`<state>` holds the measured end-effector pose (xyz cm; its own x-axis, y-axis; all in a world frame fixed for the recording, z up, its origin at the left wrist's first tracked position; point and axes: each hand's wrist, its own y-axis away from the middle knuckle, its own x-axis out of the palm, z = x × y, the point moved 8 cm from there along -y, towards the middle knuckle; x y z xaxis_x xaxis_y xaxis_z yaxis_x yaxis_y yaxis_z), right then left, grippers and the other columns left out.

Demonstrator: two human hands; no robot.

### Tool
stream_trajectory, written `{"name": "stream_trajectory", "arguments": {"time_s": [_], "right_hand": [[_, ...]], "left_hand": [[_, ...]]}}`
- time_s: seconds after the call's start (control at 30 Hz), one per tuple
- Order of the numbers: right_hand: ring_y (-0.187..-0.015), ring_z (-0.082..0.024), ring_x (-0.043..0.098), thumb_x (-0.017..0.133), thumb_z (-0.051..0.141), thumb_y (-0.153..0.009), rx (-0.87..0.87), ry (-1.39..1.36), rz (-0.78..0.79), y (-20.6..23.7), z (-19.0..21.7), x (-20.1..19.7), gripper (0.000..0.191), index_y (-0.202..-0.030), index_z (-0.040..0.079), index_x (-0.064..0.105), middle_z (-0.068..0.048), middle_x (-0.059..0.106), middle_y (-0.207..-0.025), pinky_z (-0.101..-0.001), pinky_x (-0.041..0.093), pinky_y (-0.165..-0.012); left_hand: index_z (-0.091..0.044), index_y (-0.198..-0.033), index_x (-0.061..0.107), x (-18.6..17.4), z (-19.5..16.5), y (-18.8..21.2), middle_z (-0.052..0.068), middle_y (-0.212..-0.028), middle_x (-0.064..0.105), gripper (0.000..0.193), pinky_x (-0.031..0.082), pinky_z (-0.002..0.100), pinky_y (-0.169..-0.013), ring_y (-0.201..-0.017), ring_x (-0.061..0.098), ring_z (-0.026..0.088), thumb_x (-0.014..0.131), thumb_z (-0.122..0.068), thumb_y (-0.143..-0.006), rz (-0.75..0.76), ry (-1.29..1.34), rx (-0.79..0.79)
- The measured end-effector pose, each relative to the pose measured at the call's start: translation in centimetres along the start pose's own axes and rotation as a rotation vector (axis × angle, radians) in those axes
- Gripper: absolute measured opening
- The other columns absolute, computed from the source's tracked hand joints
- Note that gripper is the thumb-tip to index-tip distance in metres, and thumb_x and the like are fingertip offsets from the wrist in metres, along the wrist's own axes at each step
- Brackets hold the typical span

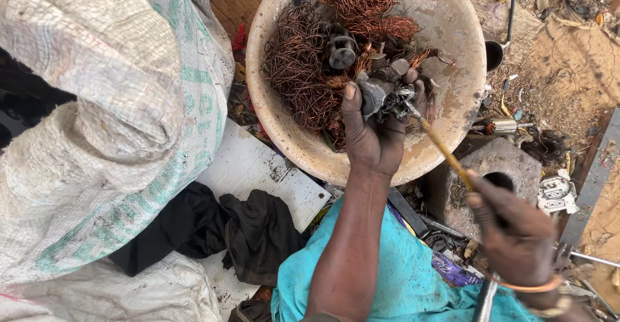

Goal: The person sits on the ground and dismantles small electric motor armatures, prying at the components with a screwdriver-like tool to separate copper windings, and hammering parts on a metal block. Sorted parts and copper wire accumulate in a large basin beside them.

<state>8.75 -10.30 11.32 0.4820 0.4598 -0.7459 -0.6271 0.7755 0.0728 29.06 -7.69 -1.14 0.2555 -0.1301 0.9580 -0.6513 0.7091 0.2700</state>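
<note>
My left hand (373, 138) is closed round a dark grey metal motor part (382, 93), held over the wide tan basin (452, 96) of tangled copper wire (303, 70). My right hand (516, 235) grips a thin yellow-handled tool (442, 147), tip touching the part. Left of my hands bulges a white woven sack with green print (129, 135), on sandy, littered ground (568, 70).

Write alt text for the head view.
A left hand holds a grey metal part over a basin of copper wire, while the right hand pokes it with a screwdriver. A woven sack lies left.
</note>
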Motion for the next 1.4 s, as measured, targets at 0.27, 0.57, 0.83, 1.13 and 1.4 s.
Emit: {"name": "stream_trajectory", "arguments": {"time_s": [0.27,0.57,0.83,1.13,1.4], "right_hand": [[-0.046,-0.009,0.053,0.076,0.016,-0.091,0.065,0.140,0.088,-1.1,-1.2,-0.1,0.033,-0.124,0.013,0.077,-0.006,0.075,-0.075,-0.0255,0.036,-0.041],[-0.053,-0.004,0.055,0.074,0.018,-0.095,0.197,-0.074,0.031,0.1,-1.4,-0.3,0.033,-0.127,0.013,0.075,-0.004,0.072,-0.075,-0.0233,0.039,-0.043],[-0.050,-0.009,0.052,0.075,0.015,-0.089,-0.259,0.446,0.214,-3.7,2.9,-2.3,0.042,-0.130,0.009,0.072,-0.006,0.068,-0.068,-0.0271,0.038,-0.039],[-0.042,-0.013,0.054,0.071,0.023,-0.090,-0.332,0.655,0.493,-6.5,-1.4,-2.8,0.036,-0.125,0.016,0.073,-0.004,0.061,-0.057,-0.0356,0.042,-0.038],[-0.046,-0.018,0.051,0.078,0.023,-0.082,-0.481,0.828,0.571,-9.0,-2.3,-4.0,0.064,-0.143,0.031,0.060,-0.007,0.054,-0.050,-0.0419,0.042,-0.042]], "left_hand": [[0.000,-0.139,0.055,-1.0,-1.1,-0.3,0.022,-0.127,0.067,0.067,0.058,0.048,-0.106,-0.114,0.069,0.032,0.073,-0.052,-0.100,0.001,-0.048,0.007],[0.001,-0.131,0.056,-1.0,-0.3,-0.1,0.022,-0.126,0.067,0.060,0.060,0.047,-0.103,-0.112,0.070,0.033,0.074,-0.048,-0.101,-0.051,-0.010,-0.030],[0.002,-0.134,0.058,-0.6,-1.9,0.0,0.019,-0.121,0.070,0.063,0.062,0.047,-0.101,-0.108,0.072,0.031,0.077,-0.045,-0.096,-0.042,-0.168,-0.028],[0.004,-0.133,0.059,-0.7,-2.5,-0.1,0.020,-0.120,0.070,0.067,0.063,0.046,-0.101,-0.109,0.072,0.031,0.081,-0.044,-0.092,-0.035,-0.185,0.002],[-0.003,-0.124,0.060,-0.8,-2.4,0.0,0.019,-0.116,0.071,0.054,0.063,0.050,-0.097,-0.105,0.073,0.032,0.082,-0.041,-0.092,-0.045,-0.330,0.023]]}}
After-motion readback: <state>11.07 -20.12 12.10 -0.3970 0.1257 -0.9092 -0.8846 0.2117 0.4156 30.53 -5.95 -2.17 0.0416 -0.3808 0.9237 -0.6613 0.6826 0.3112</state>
